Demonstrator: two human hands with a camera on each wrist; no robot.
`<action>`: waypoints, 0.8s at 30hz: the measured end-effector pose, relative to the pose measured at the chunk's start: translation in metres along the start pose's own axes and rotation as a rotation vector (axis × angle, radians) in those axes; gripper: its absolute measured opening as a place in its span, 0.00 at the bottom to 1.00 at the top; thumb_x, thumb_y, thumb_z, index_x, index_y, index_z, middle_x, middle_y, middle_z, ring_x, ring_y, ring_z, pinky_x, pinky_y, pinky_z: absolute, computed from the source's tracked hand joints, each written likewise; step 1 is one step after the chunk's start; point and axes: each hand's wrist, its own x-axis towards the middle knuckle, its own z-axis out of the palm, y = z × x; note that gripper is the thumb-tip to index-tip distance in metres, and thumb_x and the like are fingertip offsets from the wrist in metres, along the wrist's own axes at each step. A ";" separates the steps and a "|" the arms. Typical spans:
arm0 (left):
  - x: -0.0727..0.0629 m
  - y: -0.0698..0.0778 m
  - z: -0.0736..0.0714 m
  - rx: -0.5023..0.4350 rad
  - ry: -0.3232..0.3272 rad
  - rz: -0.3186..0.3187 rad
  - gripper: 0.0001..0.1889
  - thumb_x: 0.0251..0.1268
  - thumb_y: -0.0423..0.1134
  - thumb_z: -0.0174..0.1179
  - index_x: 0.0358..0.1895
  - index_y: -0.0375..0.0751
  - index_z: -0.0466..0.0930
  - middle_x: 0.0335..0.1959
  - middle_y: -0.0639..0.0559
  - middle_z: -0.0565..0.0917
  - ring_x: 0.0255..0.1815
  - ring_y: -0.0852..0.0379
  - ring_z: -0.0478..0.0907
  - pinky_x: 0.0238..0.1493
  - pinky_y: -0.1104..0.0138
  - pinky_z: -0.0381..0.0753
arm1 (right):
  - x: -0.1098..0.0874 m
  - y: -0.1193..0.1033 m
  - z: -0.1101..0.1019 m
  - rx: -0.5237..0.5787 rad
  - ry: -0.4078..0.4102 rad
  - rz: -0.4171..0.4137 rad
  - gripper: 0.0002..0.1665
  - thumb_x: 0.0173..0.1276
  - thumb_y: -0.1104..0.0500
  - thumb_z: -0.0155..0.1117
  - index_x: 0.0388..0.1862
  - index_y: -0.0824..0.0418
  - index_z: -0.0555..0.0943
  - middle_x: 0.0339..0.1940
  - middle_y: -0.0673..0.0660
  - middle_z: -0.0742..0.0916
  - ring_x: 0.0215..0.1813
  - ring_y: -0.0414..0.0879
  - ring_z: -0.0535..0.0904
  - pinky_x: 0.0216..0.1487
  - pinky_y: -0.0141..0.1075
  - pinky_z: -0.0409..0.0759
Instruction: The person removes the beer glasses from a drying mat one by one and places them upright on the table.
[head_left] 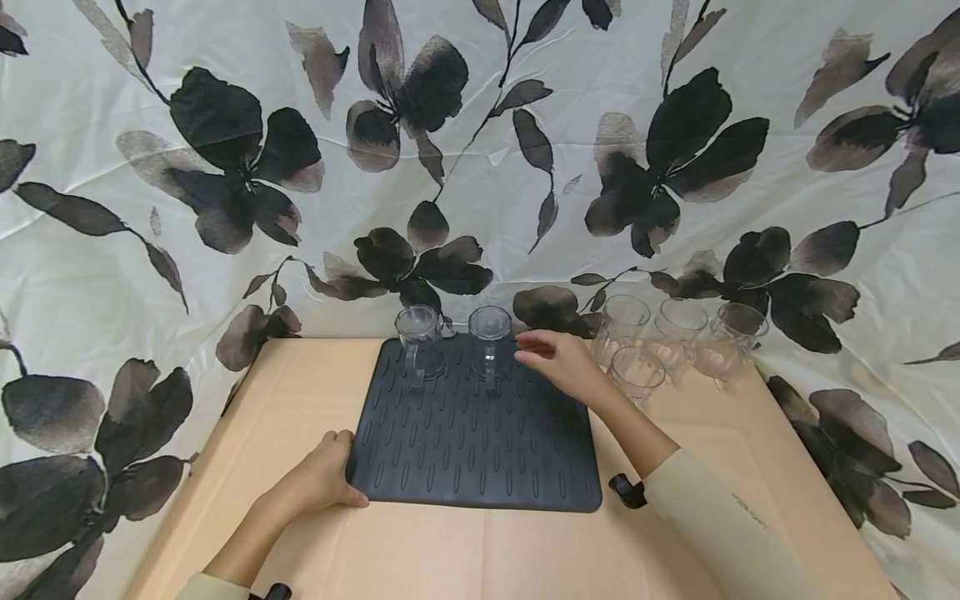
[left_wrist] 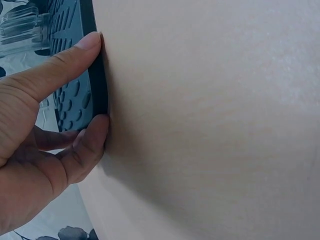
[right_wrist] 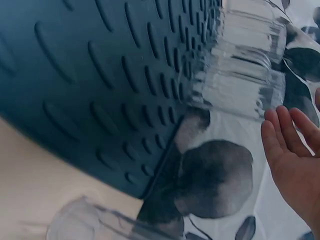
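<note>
A dark grey rubber drying mat [head_left: 480,450] with raised oval ridges lies on the table. My left hand [head_left: 322,475] grips its front left corner, thumb along the front edge and curled fingers at the side, as the left wrist view [left_wrist: 45,125] shows. Two clear glass mugs stand upside down at the mat's back: a left mug [head_left: 422,346] and a right mug [head_left: 491,342], whose handle faces me. Just right of that second mug, my right hand [head_left: 562,362] is held with relaxed, slightly bent fingers and nothing in them. Its fingertips [right_wrist: 282,112] are close to the mug's raised base.
Several more glass mugs [head_left: 637,371] are grouped on the table's right side, beside my right forearm. The light wooden table [head_left: 480,550] extends around the mat. A white cloth with dark flowers [head_left: 480,167] hangs right behind the table's back edge.
</note>
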 end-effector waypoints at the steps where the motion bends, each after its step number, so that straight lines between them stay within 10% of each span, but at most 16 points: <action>1: 0.000 0.000 0.000 0.001 0.001 0.002 0.65 0.30 0.50 0.89 0.70 0.15 0.61 0.59 0.25 0.72 0.58 0.36 0.78 0.59 0.43 0.81 | 0.002 0.001 0.004 -0.003 -0.018 -0.004 0.26 0.74 0.47 0.68 0.65 0.58 0.83 0.59 0.55 0.89 0.60 0.51 0.86 0.59 0.48 0.85; 24: 0.001 0.001 0.000 -0.008 -0.007 0.006 0.65 0.31 0.50 0.89 0.70 0.14 0.60 0.60 0.23 0.72 0.57 0.34 0.79 0.58 0.42 0.81 | 0.026 0.033 0.069 0.124 -0.104 -0.004 0.16 0.74 0.52 0.68 0.54 0.59 0.89 0.49 0.54 0.92 0.51 0.45 0.88 0.55 0.42 0.86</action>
